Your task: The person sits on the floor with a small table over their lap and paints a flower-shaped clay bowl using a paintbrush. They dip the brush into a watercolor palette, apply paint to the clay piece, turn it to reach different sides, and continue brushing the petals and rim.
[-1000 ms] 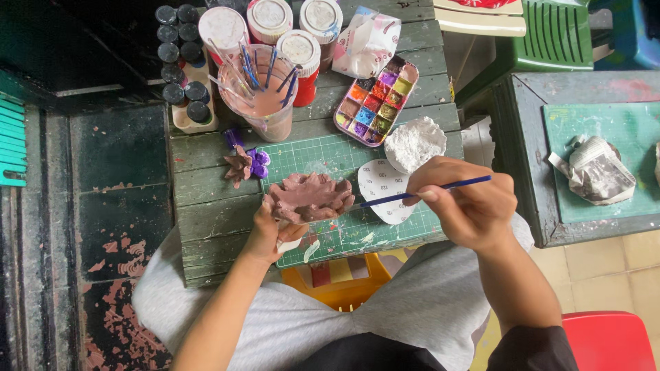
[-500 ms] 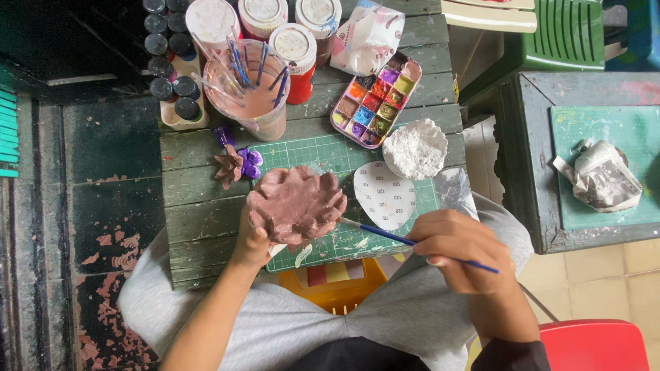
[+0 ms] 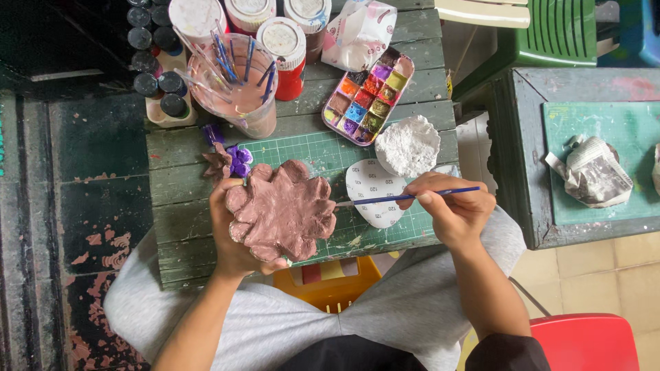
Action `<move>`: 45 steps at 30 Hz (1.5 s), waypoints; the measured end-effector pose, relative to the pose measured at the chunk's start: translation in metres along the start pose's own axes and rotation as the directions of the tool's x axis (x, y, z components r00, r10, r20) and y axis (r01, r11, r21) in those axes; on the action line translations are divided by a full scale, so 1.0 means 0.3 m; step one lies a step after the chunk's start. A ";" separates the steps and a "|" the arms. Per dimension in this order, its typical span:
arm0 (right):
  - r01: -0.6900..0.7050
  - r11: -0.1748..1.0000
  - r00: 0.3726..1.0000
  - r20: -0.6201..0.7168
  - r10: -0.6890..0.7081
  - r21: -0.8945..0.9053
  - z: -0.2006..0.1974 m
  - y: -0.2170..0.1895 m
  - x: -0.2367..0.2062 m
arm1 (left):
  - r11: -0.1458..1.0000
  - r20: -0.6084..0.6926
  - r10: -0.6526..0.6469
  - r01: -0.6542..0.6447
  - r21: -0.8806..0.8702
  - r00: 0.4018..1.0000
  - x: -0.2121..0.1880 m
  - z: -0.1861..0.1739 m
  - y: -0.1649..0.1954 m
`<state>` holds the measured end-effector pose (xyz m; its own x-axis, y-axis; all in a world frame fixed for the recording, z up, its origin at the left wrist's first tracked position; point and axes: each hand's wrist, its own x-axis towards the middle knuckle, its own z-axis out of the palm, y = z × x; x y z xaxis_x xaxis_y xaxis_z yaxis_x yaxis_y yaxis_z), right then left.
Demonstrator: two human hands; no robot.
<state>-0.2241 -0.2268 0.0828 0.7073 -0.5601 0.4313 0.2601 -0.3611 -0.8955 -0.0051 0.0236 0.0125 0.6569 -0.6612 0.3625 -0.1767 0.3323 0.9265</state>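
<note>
Left hand (image 3: 234, 240) cradles the flower-shaped clay dish (image 3: 282, 209) over the green table (image 3: 185, 206), fingers curled under its rim. Right hand (image 3: 454, 209) pinches a thin blue brush (image 3: 405, 198), tip at the dish's edge. Brown coat looks nearly complete; the edges seem left to do.

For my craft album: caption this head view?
Left hand cradles a brown flower-shaped clay dish; right hand brings a blue paintbrush.

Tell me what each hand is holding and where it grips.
The left hand cradles the brown flower-shaped clay dish from underneath at its left edge. The right hand pinches the blue paintbrush near the handle's rear end.
</note>
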 end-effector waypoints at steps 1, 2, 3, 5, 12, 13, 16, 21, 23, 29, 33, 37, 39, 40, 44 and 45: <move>-0.013 1.000 1.000 0.001 0.013 0.011 0.002 0.003 -0.001 | 1.000 0.000 0.002 -0.002 0.006 1.000 0.002 -0.003 -0.003; -0.025 0.999 1.000 0.002 0.025 0.022 0.004 0.005 -0.001 | 1.000 0.000 0.006 -0.006 0.012 1.000 0.004 -0.005 -0.006; -0.036 0.999 0.999 0.003 0.036 0.033 0.005 0.006 0.001 | 1.000 0.001 0.009 -0.009 0.019 1.000 0.006 -0.007 -0.009; -0.046 0.996 0.999 0.024 0.045 0.073 0.006 0.003 0.004 | 0.998 -0.011 -0.024 0.023 -0.056 1.000 0.008 -0.008 -0.014; 0.112 0.994 0.993 0.051 -0.111 -0.016 0.009 -0.029 0.011 | 1.000 0.003 -0.001 0.001 -0.009 1.000 -0.005 -0.012 -0.015; 0.134 0.990 0.990 0.049 -0.132 -0.043 0.010 -0.034 0.012 | 1.000 0.009 0.010 -0.010 0.021 1.000 -0.009 -0.012 -0.015; 0.173 0.980 0.985 0.041 -0.170 -0.101 0.011 -0.046 0.011 | 0.995 0.019 0.026 -0.028 0.091 0.999 -0.022 -0.010 -0.017; 0.145 0.987 0.989 -0.025 -0.147 -0.072 0.004 -0.063 0.005 | 0.996 0.040 0.046 -0.049 0.069 0.998 -0.027 -0.001 -0.018; 0.128 0.989 0.992 -0.007 -0.129 -0.078 0.005 -0.062 0.005 | 0.996 0.035 0.073 -0.074 0.051 0.997 -0.023 0.004 -0.019; 0.090 0.993 0.996 0.011 -0.090 -0.070 0.003 -0.040 0.022 | 0.995 0.084 0.075 -0.080 0.058 0.994 -0.015 0.012 -0.011; 0.018 0.998 0.998 0.065 -0.014 -0.061 -0.004 -0.030 0.024 | 0.999 0.145 -0.003 -0.002 0.033 0.989 0.001 0.016 0.001; -0.011 0.991 0.990 0.137 0.029 -0.135 -0.002 -0.006 0.024 | 0.977 0.180 -0.214 0.207 0.058 0.960 0.025 0.007 0.018; -0.020 0.993 0.996 0.086 0.030 -0.119 -0.001 0.012 0.031 | 0.960 0.197 -0.276 0.258 0.113 0.941 0.043 0.004 0.025; -0.054 0.992 0.995 0.073 0.063 -0.117 -0.001 0.018 0.030 | 0.959 0.208 -0.280 0.263 0.107 0.937 0.051 0.006 0.030; -0.139 0.983 0.986 0.080 0.150 -0.123 0.012 0.038 0.033 | 0.943 0.236 -0.319 0.282 0.178 0.918 0.100 -0.023 0.079; -0.149 0.980 0.982 0.097 0.162 -0.130 0.018 0.041 0.033 | 0.932 0.236 -0.336 0.288 0.219 0.912 0.112 -0.036 0.099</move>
<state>-0.2105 -0.2328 0.0755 0.8007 -0.5361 0.2676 0.0641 -0.3674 -0.9279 0.0195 0.0186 0.0511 0.4852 -0.8734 0.0426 -0.1362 -0.0273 0.9903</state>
